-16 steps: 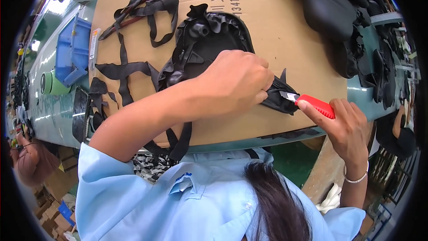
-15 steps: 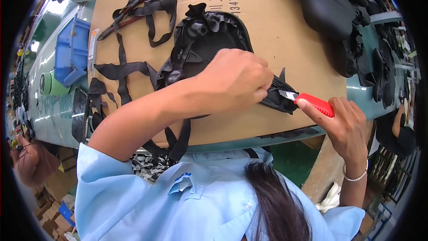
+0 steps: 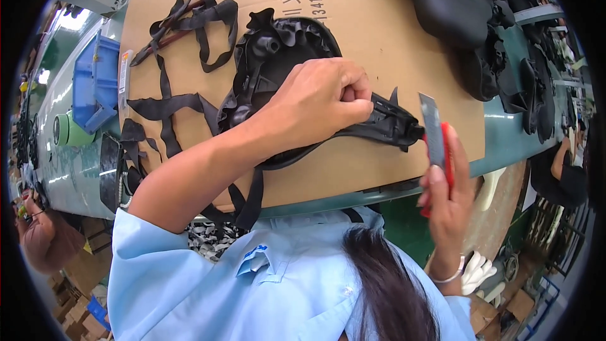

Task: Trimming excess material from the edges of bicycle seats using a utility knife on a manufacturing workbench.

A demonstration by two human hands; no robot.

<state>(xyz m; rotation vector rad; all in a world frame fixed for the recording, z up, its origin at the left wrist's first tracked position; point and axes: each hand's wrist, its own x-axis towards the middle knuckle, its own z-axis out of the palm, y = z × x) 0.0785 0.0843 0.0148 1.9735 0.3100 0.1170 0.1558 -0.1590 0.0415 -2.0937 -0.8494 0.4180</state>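
Note:
A black bicycle saddle point(image 3: 290, 50) lies underside up on the cardboard, its cover edge gathered in folds around the rim and its narrow nose pointing right. My left hand point(image 3: 331, 95) is closed in a fist over the middle of the saddle. Whatever its fingers pinch is hidden from view. In my right hand point(image 3: 448, 205) is a red utility knife point(image 3: 449, 151), held upright off the nose tip with its wide blade extended. A small pointed flap of black material stands up beside the nose.
Black fabric strips point(image 3: 165, 104) lie tangled at the left, near a dark red pointed tool point(image 3: 170, 38). A blue bin point(image 3: 95, 82) and a green roll point(image 3: 72, 129) sit farther left. More black saddles point(image 3: 451, 16) are heaped at the far right. Other people work on both sides.
My right hand has drawn the knife away from the saddle's nose and turned its blade upward. My left hand has shifted left along the saddle, uncovering more of the nose.

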